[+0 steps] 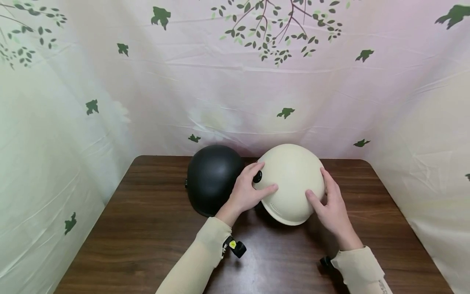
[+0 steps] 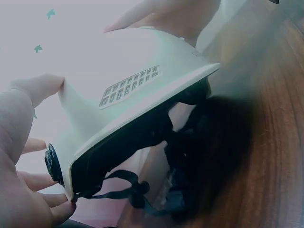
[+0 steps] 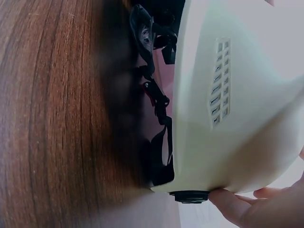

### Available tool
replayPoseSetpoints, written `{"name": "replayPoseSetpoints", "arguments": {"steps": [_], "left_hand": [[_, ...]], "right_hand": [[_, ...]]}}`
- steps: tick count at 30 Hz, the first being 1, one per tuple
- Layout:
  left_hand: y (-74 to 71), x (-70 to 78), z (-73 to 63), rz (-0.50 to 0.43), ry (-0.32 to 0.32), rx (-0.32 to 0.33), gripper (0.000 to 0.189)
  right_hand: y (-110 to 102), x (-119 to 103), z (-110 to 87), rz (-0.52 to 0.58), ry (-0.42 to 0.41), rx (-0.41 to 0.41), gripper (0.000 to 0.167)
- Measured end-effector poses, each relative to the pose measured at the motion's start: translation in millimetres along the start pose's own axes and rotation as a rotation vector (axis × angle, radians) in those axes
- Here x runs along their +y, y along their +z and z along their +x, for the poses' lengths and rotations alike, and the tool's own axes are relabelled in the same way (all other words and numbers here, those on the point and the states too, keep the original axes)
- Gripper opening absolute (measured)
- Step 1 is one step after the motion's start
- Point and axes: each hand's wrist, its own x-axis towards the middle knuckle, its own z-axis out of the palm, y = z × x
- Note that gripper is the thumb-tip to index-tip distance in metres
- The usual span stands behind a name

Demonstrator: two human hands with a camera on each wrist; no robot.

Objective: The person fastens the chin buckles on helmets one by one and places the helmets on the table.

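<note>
Both hands hold a cream-white helmet (image 1: 290,179) from its two sides, its dome up. My left hand (image 1: 247,190) grips the left side, thumb on the shell and fingers round the rim beside a round black knob (image 2: 53,164). On the opposite side, my right hand (image 1: 332,208) spreads thumb and fingers over the shell, a fingertip close to another black knob (image 3: 190,196). Black chin straps (image 2: 124,186) hang below the raised rim, over the table. A row of small vent slots (image 3: 221,81) marks the shell near that rim.
A black helmet (image 1: 214,177) sits dome up just left of the white one, partly behind my left hand. The brown wooden table (image 1: 139,228) meets a pale curtain (image 1: 235,94) printed with leaves and birds along its back and sides.
</note>
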Motion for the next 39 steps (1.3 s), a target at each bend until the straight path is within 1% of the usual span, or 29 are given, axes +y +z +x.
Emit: {"name": "replayPoseSetpoints", "arguments": {"steps": [5,9,13,16,21,25,33,39], "left_hand": [[3.8,-4.5,-2.0,-0.003,-0.020,-0.004,0.082],[8.1,-10.8,-2.8,-0.007,-0.037,-0.003,0.086],[12.3,-17.3,-2.4,-0.041,-0.056,0.002,0.088],[15.7,-20.0,-2.3,-0.073,-0.085,-0.002,0.090],[22.0,-19.8,-1.6,-0.100,-0.115,0.004,0.092],[25.2,-19.4,-1.6,-0.114,-0.132,0.006,0.093],[32.5,-23.6,0.8,-0.099,-0.169,-0.015,0.094],[35.0,-25.1,0.7,-0.088,-0.194,-0.033,0.093]], "right_hand": [[1,0,0.2,-0.021,-0.001,0.006,0.087],[2,2,2.1,-0.050,0.006,-0.005,0.090],[3,2,3.8,-0.069,0.014,-0.015,0.092],[5,1,3.0,-0.079,0.011,-0.013,0.094],[6,-3,0.8,-0.097,0.012,-0.005,0.096],[7,-3,0.4,-0.130,0.010,-0.015,0.097],[6,-1,0.2,-0.167,-0.002,-0.014,0.098],[8,3,1.0,-0.192,0.003,-0.015,0.098]]}}
